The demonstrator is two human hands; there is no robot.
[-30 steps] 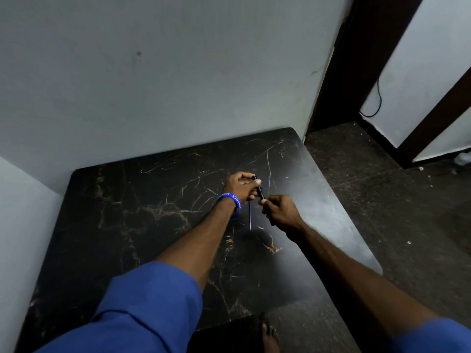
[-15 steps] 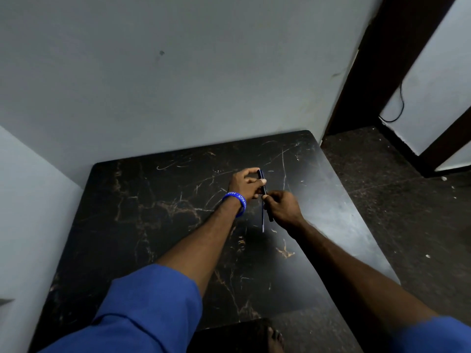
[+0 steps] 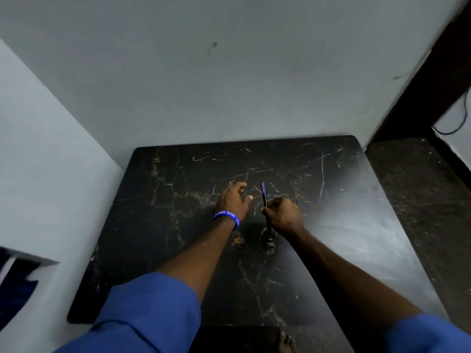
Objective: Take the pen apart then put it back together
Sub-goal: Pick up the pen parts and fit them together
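My right hand is closed around a thin dark blue pen, which stands nearly upright above the black marble-patterned table. The pen's upper end sticks out above my fingers and a short length shows below them. My left hand, with a blue wristband, hovers just left of the pen with its fingers spread and holds nothing. A small gap separates it from the pen. Whether any loose pen part lies on the table cannot be told in the dim light.
The table stands against a grey wall at the back and another wall at the left. Dark floor and a dark door frame lie to the right. A bare foot shows below the table's front edge.
My left hand has let go of the pen and moved a little to the left, opening its fingers. My right hand now holds the pen alone. The camera has tilted leftward.
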